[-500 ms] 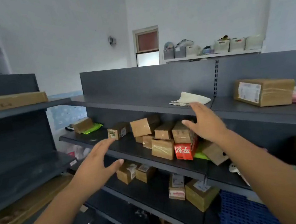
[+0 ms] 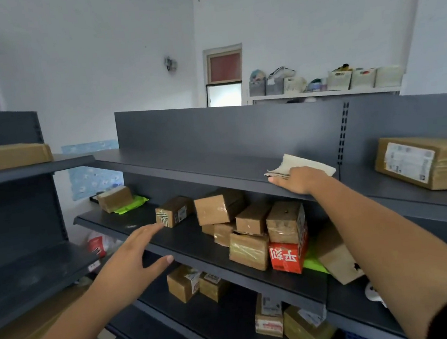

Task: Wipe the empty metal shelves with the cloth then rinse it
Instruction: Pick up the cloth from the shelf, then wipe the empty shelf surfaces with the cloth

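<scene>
We see a top shelf (image 2: 188,162) of dark grey metal, smooth and matt. The cloth (image 2: 303,164) on it is off-white fabric, soft and a little creased. The boxes (image 2: 251,232) below are brown cardboard wrapped in glossy clear tape. One red box (image 2: 285,258) has a shiny printed surface. The baskets (image 2: 341,79) far behind look like white woven plastic.

Top shelf (image 2: 188,164) bare left of cloth (image 2: 303,163), taped box (image 2: 425,162) blocking right
</scene>
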Motion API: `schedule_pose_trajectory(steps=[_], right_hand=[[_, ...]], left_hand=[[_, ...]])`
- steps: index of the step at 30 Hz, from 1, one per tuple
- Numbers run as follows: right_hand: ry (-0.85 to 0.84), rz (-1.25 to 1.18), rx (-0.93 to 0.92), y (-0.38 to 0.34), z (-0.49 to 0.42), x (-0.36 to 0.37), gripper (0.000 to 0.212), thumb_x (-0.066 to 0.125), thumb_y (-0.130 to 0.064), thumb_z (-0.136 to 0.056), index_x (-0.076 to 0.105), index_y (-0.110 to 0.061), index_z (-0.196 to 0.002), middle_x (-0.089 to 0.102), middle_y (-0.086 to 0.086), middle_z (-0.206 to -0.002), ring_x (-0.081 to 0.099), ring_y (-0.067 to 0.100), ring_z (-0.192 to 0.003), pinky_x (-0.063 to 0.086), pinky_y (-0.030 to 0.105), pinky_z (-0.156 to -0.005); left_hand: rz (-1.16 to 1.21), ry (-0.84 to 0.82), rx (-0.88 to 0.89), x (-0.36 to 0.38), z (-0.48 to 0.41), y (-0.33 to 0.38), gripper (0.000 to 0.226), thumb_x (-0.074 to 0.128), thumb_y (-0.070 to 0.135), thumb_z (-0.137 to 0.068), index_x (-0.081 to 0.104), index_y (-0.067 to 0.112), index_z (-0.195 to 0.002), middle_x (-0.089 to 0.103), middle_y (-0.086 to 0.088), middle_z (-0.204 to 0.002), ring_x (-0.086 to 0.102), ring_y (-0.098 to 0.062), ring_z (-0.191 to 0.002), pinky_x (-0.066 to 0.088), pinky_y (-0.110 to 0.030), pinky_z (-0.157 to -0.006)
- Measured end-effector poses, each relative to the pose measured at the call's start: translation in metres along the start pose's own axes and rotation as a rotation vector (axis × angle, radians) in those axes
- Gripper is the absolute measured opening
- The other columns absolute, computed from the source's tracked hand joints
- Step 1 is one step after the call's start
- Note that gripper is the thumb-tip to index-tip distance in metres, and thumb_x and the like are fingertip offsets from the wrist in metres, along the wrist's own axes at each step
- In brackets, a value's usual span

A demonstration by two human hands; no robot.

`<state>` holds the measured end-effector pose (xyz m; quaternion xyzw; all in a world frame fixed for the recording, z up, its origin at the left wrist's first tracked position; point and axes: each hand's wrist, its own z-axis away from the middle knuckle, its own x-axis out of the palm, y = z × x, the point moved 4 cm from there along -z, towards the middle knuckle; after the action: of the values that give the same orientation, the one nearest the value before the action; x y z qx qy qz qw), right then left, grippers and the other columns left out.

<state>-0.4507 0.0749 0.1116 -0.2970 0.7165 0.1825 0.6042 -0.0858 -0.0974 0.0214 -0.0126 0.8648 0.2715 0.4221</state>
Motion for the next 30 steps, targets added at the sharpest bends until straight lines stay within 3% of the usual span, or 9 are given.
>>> schedule_pose_trajectory(steps=[4,7,9,14,17,19,24,27,30], right_hand=[[0.126,0.269,-0.086,-0.013,0.017,0.008,0.076,0.046,-0.077,-0.072,0.051,-0.021,-0.122,0.064,0.005,-0.113,0.060,0.026,-0.101,0.052,0.040,-0.078],[0.328,0.357,-0.138,-0.024,0.032,0.009,0.041,0.057,-0.033,-0.082,0.049,-0.022,-0.121,0.063,0.006,-0.101,0.062,0.028,-0.090,0.055,0.040,-0.069],[0.427,0.369,-0.169,-0.034,0.044,0.006,0.040,0.054,-0.016,-0.081,0.052,-0.024,-0.120,0.062,0.006,-0.100,0.062,0.028,-0.089,0.056,0.041,-0.067],[0.557,-0.065,-0.268,-0.095,0.069,0.015,0.042,0.055,-0.025,-0.088,0.052,-0.030,-0.130,0.067,0.003,-0.119,0.063,0.025,-0.101,0.054,0.037,-0.072],[0.400,-0.414,-0.344,-0.159,0.061,0.040,0.030,0.050,-0.028,-0.091,0.061,-0.025,-0.118,0.070,0.006,-0.103,0.063,0.028,-0.090,0.045,0.033,-0.065],[0.163,-0.696,-0.327,-0.204,0.055,0.076,0.028,0.048,-0.033,-0.093,0.065,-0.019,-0.110,0.069,0.007,-0.097,0.062,0.028,-0.091,0.046,0.034,-0.073],[-0.358,-1.050,-0.144,-0.321,0.058,0.183,0.047,0.048,-0.051,-0.089,0.058,-0.020,-0.121,0.065,0.007,-0.112,0.061,0.027,-0.099,0.050,0.046,-0.090],[-0.516,-1.176,-0.085,-0.390,0.070,0.224,0.038,0.047,-0.050,-0.092,0.057,-0.022,-0.114,0.066,0.001,-0.097,0.063,0.021,-0.090,0.051,0.035,-0.075],[-0.567,-1.286,-0.064,-0.447,0.070,0.257,0.040,0.047,-0.049,-0.092,0.058,-0.019,-0.116,0.069,0.000,-0.096,0.067,0.022,-0.092,0.053,0.041,-0.086]], left_hand=[[0.008,0.001,-0.011,0.006,-0.013,-0.011,0.066,0.062,0.049,-0.081,0.031,0.039,-0.139,0.036,0.010,-0.145,0.037,-0.007,-0.126,0.034,-0.029,-0.102],[0.005,-0.024,-0.005,0.016,-0.017,-0.013,0.065,0.062,0.046,-0.083,0.031,0.038,-0.139,0.036,0.010,-0.144,0.037,-0.006,-0.124,0.033,-0.026,-0.101],[-0.002,-0.017,-0.017,0.018,-0.015,-0.016,0.064,0.063,0.044,-0.083,0.032,0.037,-0.139,0.037,0.010,-0.144,0.037,-0.003,-0.121,0.032,-0.026,-0.101],[-0.029,-0.042,-0.108,0.019,0.001,-0.052,0.061,0.060,0.048,-0.083,0.034,0.038,-0.137,0.040,0.011,-0.140,0.038,-0.009,-0.125,0.036,-0.029,-0.101],[-0.052,-0.038,-0.180,0.009,0.025,-0.090,0.060,0.059,0.047,-0.084,0.035,0.036,-0.138,0.038,0.011,-0.141,0.037,-0.010,-0.126,0.034,-0.028,-0.103],[-0.074,-0.029,-0.251,-0.003,0.052,-0.123,0.059,0.059,0.047,-0.084,0.037,0.034,-0.137,0.040,0.011,-0.139,0.041,-0.009,-0.122,0.036,-0.029,-0.102],[-0.178,-0.025,-0.476,-0.045,0.130,-0.218,0.057,0.058,0.044,-0.086,0.034,0.034,-0.138,0.038,0.010,-0.142,0.038,-0.010,-0.127,0.029,-0.022,-0.103],[-0.281,-0.063,-0.644,-0.072,0.171,-0.288,0.063,0.054,0.049,-0.086,0.028,0.034,-0.142,0.030,0.006,-0.150,0.032,-0.017,-0.133,0.031,-0.031,-0.106],[-0.335,-0.067,-0.782,-0.099,0.205,-0.350,0.065,0.051,0.051,-0.086,0.025,0.035,-0.143,0.031,0.004,-0.149,0.036,-0.020,-0.130,0.038,-0.038,-0.102]])
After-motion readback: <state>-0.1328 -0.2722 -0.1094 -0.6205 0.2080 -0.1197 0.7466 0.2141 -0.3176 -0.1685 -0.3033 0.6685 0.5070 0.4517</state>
